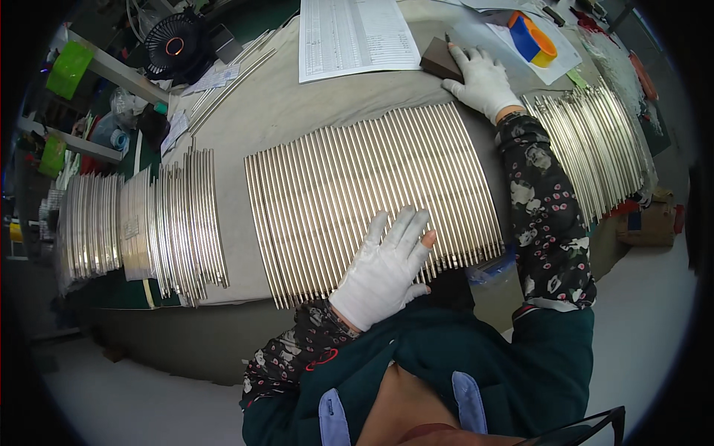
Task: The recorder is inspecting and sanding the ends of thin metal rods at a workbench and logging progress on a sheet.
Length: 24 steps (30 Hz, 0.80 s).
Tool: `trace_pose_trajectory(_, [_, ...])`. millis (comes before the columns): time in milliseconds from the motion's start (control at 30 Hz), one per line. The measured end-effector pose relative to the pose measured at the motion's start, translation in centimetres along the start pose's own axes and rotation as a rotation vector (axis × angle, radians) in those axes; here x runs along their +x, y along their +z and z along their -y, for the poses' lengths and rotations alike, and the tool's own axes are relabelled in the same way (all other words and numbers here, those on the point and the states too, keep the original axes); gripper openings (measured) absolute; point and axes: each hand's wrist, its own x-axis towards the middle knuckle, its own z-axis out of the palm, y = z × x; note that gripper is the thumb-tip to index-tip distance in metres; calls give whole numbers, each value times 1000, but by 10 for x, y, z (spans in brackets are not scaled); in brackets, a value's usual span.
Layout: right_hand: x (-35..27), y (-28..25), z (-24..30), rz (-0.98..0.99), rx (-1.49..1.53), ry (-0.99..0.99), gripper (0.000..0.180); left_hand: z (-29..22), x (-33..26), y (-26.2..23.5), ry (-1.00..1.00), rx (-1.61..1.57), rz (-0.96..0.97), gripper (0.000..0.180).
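Observation:
A row of thin, shiny metal rods (357,171) lies side by side on the grey cloth in front of me. My left hand (381,271), in a white glove with some bare fingertips, rests flat on the near part of the rods with its fingers spread. Beyond the row's far right corner, my gloved right hand (485,83) has its thumb and fingers around the right end of a dark brown block (439,61). The block sits on the cloth by a printed sheet (358,41).
More metal rods lie in bundles at the left (187,223) and right (591,152). A blue and orange tape roll (532,39) is at the back right. A small black fan (177,46) stands back left, near several loose long rods (230,85).

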Motion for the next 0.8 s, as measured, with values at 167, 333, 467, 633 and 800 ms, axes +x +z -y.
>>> trace_pose_trajectory(167, [-15,-40,2,-63,23,103,59,-1,0,-4,8,-25,1,77])
trace_pose_trajectory(333, [-88,-85,48,-93,262,-114,56,-4,2,-3,14,-38,25,73])
trace_pose_trajectory(467, [-116,-93,81,-45,293,-192,51,-4,1,0,12,-30,17,72])
trace_pose_trajectory(633, [-114,-97,79,-22,206,-57,51,-4,2,0,26,-35,8,72])
trace_pose_trajectory(800, [-109,-99,77,88,186,-39,50,-2,0,3,28,-38,-34,72])
